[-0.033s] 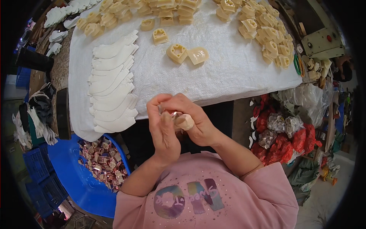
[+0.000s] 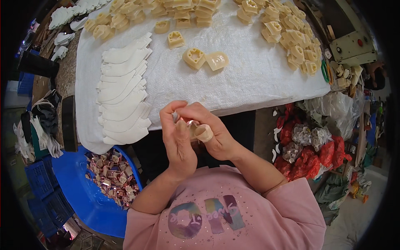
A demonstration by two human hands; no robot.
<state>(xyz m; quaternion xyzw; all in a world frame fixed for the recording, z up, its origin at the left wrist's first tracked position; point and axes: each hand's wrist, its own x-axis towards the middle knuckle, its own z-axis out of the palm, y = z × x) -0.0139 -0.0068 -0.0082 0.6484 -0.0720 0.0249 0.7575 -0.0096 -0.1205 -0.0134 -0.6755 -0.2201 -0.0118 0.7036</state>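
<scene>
My left hand (image 2: 178, 139) and my right hand (image 2: 217, 135) meet just off the near edge of the white-covered table (image 2: 233, 89). Between them is a small shiny, pinkish metallic piece (image 2: 192, 126), largely hidden by my fingers. Fingers of both hands are curled around it. Beside my right thumb a pale beige, cup-like end (image 2: 204, 132) shows; whether it belongs to the shiny piece I cannot tell. On the table ahead lie two cream-coloured blocks, a holed one (image 2: 194, 58) and a smooth glossy one (image 2: 217, 61), touching side by side.
Overlapping white curved strips (image 2: 124, 91) lie at the table's left. Cream blocks crowd the far side and the far right (image 2: 296, 37). A blue tub (image 2: 79, 200) of shiny metallic pieces (image 2: 114, 179) stands at lower left. Red plastic bags (image 2: 306, 160) lie on the right.
The pale end at my right thumb has turned slightly and shows its hollow more. My hands stay in almost the same place.
</scene>
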